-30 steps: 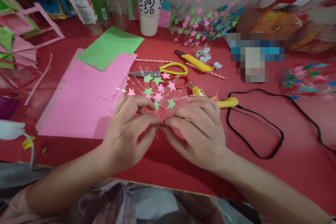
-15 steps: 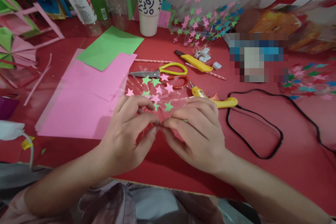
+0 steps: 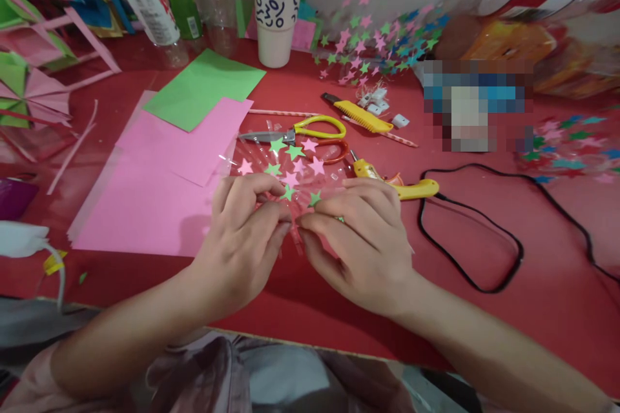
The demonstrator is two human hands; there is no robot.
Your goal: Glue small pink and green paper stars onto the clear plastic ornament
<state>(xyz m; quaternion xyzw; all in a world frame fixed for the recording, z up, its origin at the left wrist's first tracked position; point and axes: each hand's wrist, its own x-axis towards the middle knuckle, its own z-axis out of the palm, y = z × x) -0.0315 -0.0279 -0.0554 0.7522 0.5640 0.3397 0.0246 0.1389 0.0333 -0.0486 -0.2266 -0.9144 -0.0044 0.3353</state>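
Note:
Clear plastic strips [image 3: 301, 182] fan out in front of me, with pink and green paper stars [image 3: 290, 179] on them. My left hand [image 3: 239, 248] is closed, thumb and forefinger pinching the near part of the plastic. My right hand [image 3: 365, 242] pinches it just to the right, its fingertips close to the left ones. What lies between the fingertips is mostly hidden. Right behind the strips are scissors [image 3: 320, 121] with a yellow loop and a red one. A yellow glue gun [image 3: 419, 190] lies beyond my right hand, partly covered by it.
Pink sheets [image 3: 145, 206] and a green sheet [image 3: 203, 87] lie on the left. Behind stand a white cup [image 3: 274, 26] and plastic bottles [image 3: 179, 0]. A yellow cutter [image 3: 363, 116] lies beyond the scissors. A black cord [image 3: 518, 239] loops right. Star-covered plastic [image 3: 372, 39] stands at the back.
The starred strips have shifted slightly to the right and tilted. Both hands keep their pinch, with the left fingertips drawn back slightly and a small gap now showing between the hands.

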